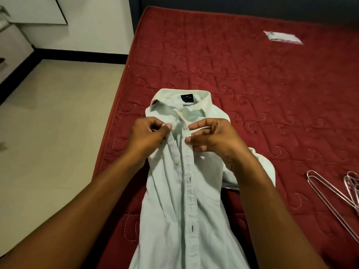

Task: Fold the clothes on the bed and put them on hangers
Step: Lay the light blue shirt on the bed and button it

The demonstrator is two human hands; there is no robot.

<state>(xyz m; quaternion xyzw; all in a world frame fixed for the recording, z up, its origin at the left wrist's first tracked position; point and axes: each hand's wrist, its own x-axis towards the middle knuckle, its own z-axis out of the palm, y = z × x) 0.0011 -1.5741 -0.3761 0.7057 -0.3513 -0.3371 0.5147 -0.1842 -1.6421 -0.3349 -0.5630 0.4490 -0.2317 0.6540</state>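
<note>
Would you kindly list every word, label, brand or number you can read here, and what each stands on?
On the black neck label inside the shirt collar: pale print, too blurred to read.
On the clear packet lying on the mattress: any print is too small to tell.
No other text is legible.

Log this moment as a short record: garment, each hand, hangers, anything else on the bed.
garment: pale shirt, front up on the red mattress, collar farthest from the person
left: left hand pinches the shirt front below the collar
right: right hand pinches the button placket opposite
hangers: wire hangers on the mattress, right of the shirt, untouched
other: clear plastic packet farther back
</note>
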